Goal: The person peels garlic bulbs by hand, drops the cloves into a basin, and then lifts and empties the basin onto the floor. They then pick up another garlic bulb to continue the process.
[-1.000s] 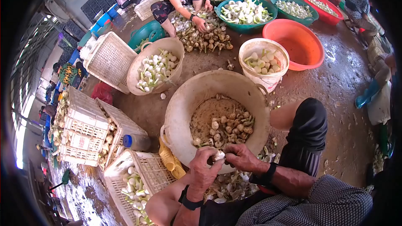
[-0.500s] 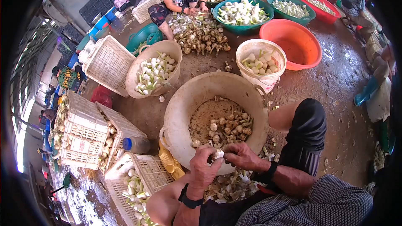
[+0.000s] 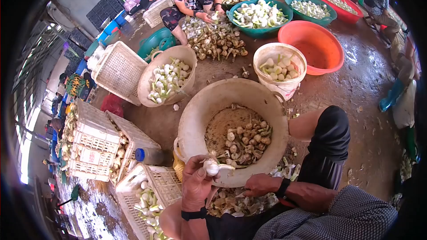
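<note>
My left hand (image 3: 195,189) is closed around a garlic bulb (image 3: 211,167), white and peeled, with a pale stem pointing right. It is raised over the near rim of a large beige tub (image 3: 231,87). Inside that tub, unpeeled garlic bulbs (image 3: 249,140) with brownish skins lie heaped to the right. My right hand (image 3: 263,185) is apart from the bulb, lower and to the right, with its fingers curled; whatever they may hold is hidden. Below both hands, a pile of loose garlic skins (image 3: 240,202) lies between my legs.
A beige basin (image 3: 144,78) and a white bucket (image 3: 262,80) with peeled garlic stand beyond the tub, near an orange basin (image 3: 327,69). At left are crates (image 3: 95,140) and a blue-capped bottle (image 3: 151,155). Across the floor, another person (image 3: 189,0) sits by a garlic heap (image 3: 215,44).
My hands have moved apart. The left has lifted the garlic bulb up and left, showing it white with its stem; the right has dropped lower. The view has shifted slightly.
</note>
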Available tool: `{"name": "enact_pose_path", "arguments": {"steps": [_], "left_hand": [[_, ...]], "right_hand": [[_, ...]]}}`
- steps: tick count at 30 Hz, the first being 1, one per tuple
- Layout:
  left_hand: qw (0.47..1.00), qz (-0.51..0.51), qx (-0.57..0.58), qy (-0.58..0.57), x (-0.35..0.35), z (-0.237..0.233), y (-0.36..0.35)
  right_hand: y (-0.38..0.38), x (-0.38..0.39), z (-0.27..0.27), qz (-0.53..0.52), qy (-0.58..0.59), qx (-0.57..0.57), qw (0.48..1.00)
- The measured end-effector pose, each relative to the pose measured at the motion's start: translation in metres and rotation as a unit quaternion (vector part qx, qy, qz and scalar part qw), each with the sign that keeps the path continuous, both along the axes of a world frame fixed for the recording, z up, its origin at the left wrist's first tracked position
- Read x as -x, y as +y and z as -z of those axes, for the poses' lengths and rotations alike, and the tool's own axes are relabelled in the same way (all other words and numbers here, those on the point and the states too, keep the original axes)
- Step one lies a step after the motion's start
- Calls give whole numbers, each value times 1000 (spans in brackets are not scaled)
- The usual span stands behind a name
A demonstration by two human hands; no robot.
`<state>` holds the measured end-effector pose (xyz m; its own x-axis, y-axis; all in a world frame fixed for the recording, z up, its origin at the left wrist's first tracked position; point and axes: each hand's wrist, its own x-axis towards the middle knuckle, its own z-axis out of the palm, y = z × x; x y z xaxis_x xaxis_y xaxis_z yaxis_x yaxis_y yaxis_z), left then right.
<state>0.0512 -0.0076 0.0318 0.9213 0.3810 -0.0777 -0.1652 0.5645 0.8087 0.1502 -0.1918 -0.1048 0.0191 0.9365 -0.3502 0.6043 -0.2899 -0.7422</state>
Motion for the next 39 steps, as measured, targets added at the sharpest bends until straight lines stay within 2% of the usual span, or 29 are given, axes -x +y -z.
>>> {"name": "enact_pose_path", "arguments": {"steps": [1, 3, 4, 5, 7, 9, 11, 12, 16, 19, 21, 22, 24, 27, 28, 30, 33, 35, 37, 39], "left_hand": [[999, 16, 45, -18, 0, -2, 0], [999, 24, 40, -14, 0, 2, 0], [999, 23, 37, -5, -1, 5, -1], [999, 23, 33, 5, -2, 6, -2], [999, 27, 36, 18, -2, 3, -4], [998, 30, 39, 33, -2, 3, -5], [996, 48, 43, 54, -3, 5, -8], [996, 49, 44, 56, -2, 8, -9], [994, 63, 3, 87, -2, 18, -7], [992, 87, 14, 86, -3, 20, -8], [992, 93, 29, 81, -5, 20, -9], [991, 106, 52, 60, -6, 18, -10], [989, 119, 75, 40, -7, 18, -12], [993, 85, 58, 49, -8, 22, -15], [991, 105, 71, 35, -8, 25, -13], [989, 125, 82, 20, -9, 26, -13], [990, 110, 74, 48, -11, 22, -19], [995, 77, 0, 70, -15, 15, -23], [994, 74, -13, 80, -13, 20, -22], [993, 71, -26, 90, -11, 25, -20]], "right_hand": [[3, -2, 2, -3, 0, 0, 1000], [8, -8, 7, 128, 112, -161, 972], [8, -10, -28, 228, 272, -185, 916], [7, -16, -40, 228, 271, -184, 917], [6, -27, -58, 264, 419, -206, 844], [3, -31, -75, 243, 411, -178, 861], [1, -27, -80, 215, 393, -227, 865], [2, -26, -78, 201, 337, -259, 883], [0, -29, -83, 203, 311, -220, 902], [-1, -29, -76, 195, 349, -262, 878], [-2, -31, -73, 177, 436, -214, 856], [-3, -31, -76, 177, 437, -214, 855], [-6, -29, -87, 175, 555, -169, 795], [-7, -28, -88, 177, 585, -171, 773], [-8, -28, -87, 178, 585, -171, 773], [-9, -27, -83, 174, 627, -175, 739], [-10, -29, -85, 168, 614, -174, 752], [-10, -29, -89, 183, 600, -178, 758], [-10, -29, -90, 196, 587, -181, 764], [-9, -31, -89, 232, 476, -178, 829]]}}
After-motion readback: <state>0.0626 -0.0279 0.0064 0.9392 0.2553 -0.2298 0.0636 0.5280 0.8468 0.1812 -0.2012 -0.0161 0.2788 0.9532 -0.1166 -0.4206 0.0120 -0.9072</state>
